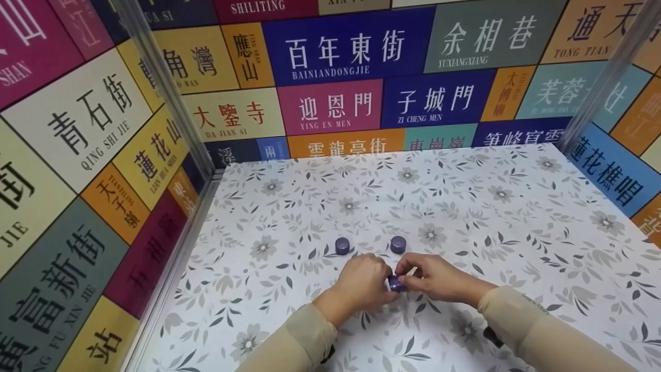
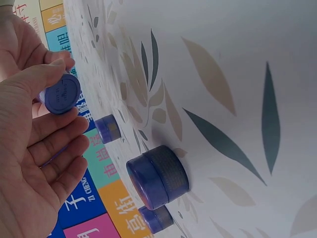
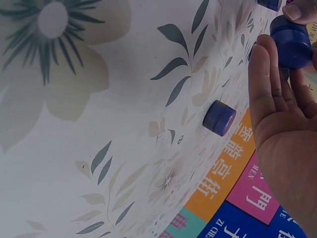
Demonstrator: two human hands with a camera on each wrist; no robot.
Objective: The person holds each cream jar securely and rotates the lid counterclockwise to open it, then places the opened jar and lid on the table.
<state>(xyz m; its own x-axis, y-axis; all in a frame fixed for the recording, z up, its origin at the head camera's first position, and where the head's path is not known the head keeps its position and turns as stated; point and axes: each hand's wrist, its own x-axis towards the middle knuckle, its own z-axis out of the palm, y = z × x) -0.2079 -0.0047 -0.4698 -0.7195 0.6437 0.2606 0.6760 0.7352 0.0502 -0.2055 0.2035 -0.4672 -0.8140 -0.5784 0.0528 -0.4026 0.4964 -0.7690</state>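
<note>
Both hands meet at one small round purple jar (image 1: 396,283) near the front middle of the table. My left hand (image 1: 362,281) pinches it, thumb on one side and fingers on the other. My right hand (image 1: 439,279) grips the same jar from the right with thumb and forefinger. In the left wrist view, the jar's flat end (image 2: 63,94) faces the camera and carries small lettering. Just beyond the hands stand two similar purple jars, a left one (image 1: 342,246) and a right one (image 1: 398,244). Another purple jar (image 2: 158,176), near my left hand, is hidden in the head view.
A white cloth with grey leaves and flowers covers the table (image 1: 310,206). Behind it and on the left rise walls (image 1: 330,106) of coloured panels with Chinese lettering. A metal post (image 1: 170,88) stands at the table's back left corner.
</note>
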